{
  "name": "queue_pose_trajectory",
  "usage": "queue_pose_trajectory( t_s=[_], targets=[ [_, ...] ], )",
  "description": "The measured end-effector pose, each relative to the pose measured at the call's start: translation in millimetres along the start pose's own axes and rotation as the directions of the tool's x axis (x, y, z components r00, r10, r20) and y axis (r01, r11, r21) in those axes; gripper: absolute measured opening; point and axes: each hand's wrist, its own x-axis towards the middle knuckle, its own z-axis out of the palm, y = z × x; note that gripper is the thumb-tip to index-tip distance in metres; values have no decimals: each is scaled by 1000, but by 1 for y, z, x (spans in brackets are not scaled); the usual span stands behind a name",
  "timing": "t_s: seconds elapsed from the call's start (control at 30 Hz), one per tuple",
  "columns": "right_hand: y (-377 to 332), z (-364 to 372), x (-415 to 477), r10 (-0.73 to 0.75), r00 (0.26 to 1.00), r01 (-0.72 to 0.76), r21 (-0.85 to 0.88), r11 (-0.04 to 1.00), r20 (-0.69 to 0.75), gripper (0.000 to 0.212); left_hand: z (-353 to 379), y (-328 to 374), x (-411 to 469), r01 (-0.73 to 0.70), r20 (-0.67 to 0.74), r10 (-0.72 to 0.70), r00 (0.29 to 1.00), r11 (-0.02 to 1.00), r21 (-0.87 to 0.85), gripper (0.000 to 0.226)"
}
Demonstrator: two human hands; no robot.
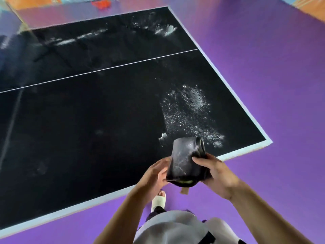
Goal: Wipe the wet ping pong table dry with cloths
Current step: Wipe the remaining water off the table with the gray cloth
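A black ping pong table with pale edge lines and a white centre line fills most of the view. A patch of water droplets glistens near its right front corner, and further wet streaks lie at the far right. A dark folded cloth with a green underside is held above the table's near edge. My left hand supports its left side with curled fingers. My right hand grips its right side, thumb on top.
Purple floor surrounds the table on the right and front. My foot in a white slipper stands by the near edge. An orange object lies on the floor beyond the far end.
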Motion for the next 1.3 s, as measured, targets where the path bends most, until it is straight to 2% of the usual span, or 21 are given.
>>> queue_pose_trajectory(
  t_s=[0.03,0.1,0.13,0.23,0.4,0.5,0.63,0.67,0.8,0.9,0.97,1.03,1.1,1.13,1.3],
  targets=[
    [-5,-14,-15,-27,997,24,42,999,77,54,10,3,-2,-46,47,45,998,999,17,51],
    [-10,-40,-43,-80,975,72,48,996,208,61,32,13,-5,-85,60,84,995,996,15,38],
    [-11,-51,-55,-88,972,79,51,996,219,63,44,17,-7,-108,62,106,992,994,27,32],
    [-4,-81,-75,-110,989,100,102,990,99,68,77,21,-12,-161,89,152,984,981,107,31],
    [-12,-86,-95,-226,955,253,126,959,-192,36,126,29,-24,-229,140,199,970,942,244,31],
    [-31,-92,-110,-284,927,326,156,932,-245,34,150,52,-29,-267,144,238,961,933,242,26],
    [-61,-102,-125,-363,913,392,152,907,-188,30,172,80,-23,-265,119,247,962,947,181,32],
    [-69,-102,-128,-394,906,414,128,901,-158,34,175,85,-21,-264,129,244,961,949,174,34],
    [-103,-81,-132,-510,859,512,101,853,-47,69,177,111,-18,-301,228,272,935,948,103,31],
    [-115,-65,-112,-538,842,514,239,823,42,70,173,131,-15,-353,306,322,896,935,47,23],
    [-112,-50,-81,-459,884,396,378,837,90,77,159,140,-4,-360,254,332,908,930,70,22],
    [-105,-37,-50,-338,940,280,463,841,45,82,140,142,10,-349,115,331,937,911,220,22],
    [-100,-25,-21,-208,978,193,467,863,-21,71,115,139,24,-295,-33,331,943,878,378,25],
    [-99,-18,-9,-136,990,142,459,877,-46,66,102,137,30,-269,-83,328,941,874,404,26],
    [-83,-4,47,105,976,-35,336,941,-192,37,46,126,52,-227,-170,299,939,910,348,29]
  ],
)
